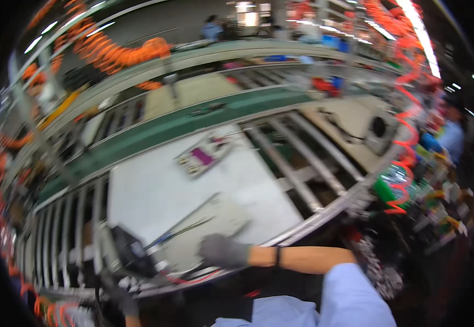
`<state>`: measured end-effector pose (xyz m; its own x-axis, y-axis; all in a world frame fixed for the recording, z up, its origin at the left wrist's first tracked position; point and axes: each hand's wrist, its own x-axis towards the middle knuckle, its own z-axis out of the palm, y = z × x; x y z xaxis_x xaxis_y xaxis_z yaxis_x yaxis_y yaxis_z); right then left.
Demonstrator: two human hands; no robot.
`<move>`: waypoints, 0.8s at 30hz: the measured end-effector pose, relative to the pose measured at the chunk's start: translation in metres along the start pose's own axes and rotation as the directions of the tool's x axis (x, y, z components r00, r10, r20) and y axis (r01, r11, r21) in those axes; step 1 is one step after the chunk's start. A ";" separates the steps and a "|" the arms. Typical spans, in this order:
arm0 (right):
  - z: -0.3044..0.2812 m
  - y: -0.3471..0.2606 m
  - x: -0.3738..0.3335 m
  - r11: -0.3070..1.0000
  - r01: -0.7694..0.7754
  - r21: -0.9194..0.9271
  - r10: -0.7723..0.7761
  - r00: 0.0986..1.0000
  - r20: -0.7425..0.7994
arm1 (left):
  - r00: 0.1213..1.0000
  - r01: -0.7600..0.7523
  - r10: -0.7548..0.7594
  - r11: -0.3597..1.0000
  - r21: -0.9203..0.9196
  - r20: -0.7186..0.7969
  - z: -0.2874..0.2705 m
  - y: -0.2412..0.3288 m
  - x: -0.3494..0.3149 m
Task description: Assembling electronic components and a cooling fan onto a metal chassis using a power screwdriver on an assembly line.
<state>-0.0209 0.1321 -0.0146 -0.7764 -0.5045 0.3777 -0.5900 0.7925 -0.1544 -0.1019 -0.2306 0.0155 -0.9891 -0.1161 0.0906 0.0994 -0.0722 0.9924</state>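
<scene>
Nearest of all, a pale blue sleeve [346, 297] fills the bottom edge, and from it the bare forearm runs leftward to the right hand [224, 250], which wears a grey glove. That hand lies on the near edge of a big white panel [155, 191]; the blur hides whether its fingers are curled or flat, so I cannot tell if it grips anything. This panel sits on a roller conveyor [302, 163] whose metal rails run away to the right. Beyond it runs a green belt [193, 122]. On the panel's near left corner rests a black boxy part [130, 250], with thin cables [180, 229] trailing from it across the panel toward the gloved hand. Further up lies a small circuit board [201, 157]. The left hand [122, 297], dark-gloved, is low at the conveyor's near rail, too smeared to judge its grip.
</scene>
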 end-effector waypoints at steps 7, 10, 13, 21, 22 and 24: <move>-0.049 0.003 -0.014 0.996 0.049 -0.076 -0.048 0.999 0.015 | 0.987 -0.108 0.089 0.983 0.146 0.133 0.045 -0.004 0.125; -0.048 -0.001 -0.016 0.997 -0.021 -0.072 0.023 0.999 0.026 | 0.965 -0.170 0.006 0.774 0.610 0.261 0.064 -0.038 0.163; -0.043 -0.015 -0.026 0.994 -0.093 -0.060 0.096 0.994 0.057 | 0.900 -0.381 -0.019 0.446 0.810 0.435 0.055 -0.087 0.137; -0.018 -0.082 -0.043 0.976 -0.174 0.127 0.173 0.985 0.021 | 0.959 -0.278 0.236 0.892 0.356 0.158 0.044 -0.056 -0.035; -0.012 -0.086 -0.037 0.992 -0.120 0.031 0.120 0.993 0.011 | 0.963 -0.261 0.210 0.885 0.385 0.170 0.047 -0.042 -0.066; -0.001 -0.101 -0.025 0.989 -0.146 0.022 0.143 0.985 0.097 | 0.968 -0.214 0.153 0.917 0.337 0.198 0.064 -0.022 -0.111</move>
<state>0.0581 0.0651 -0.0072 -0.8707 -0.4167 0.2612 -0.4752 0.8498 -0.2282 -0.0012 -0.1528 -0.0113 -0.9640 0.0726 0.2558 0.2657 0.2921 0.9187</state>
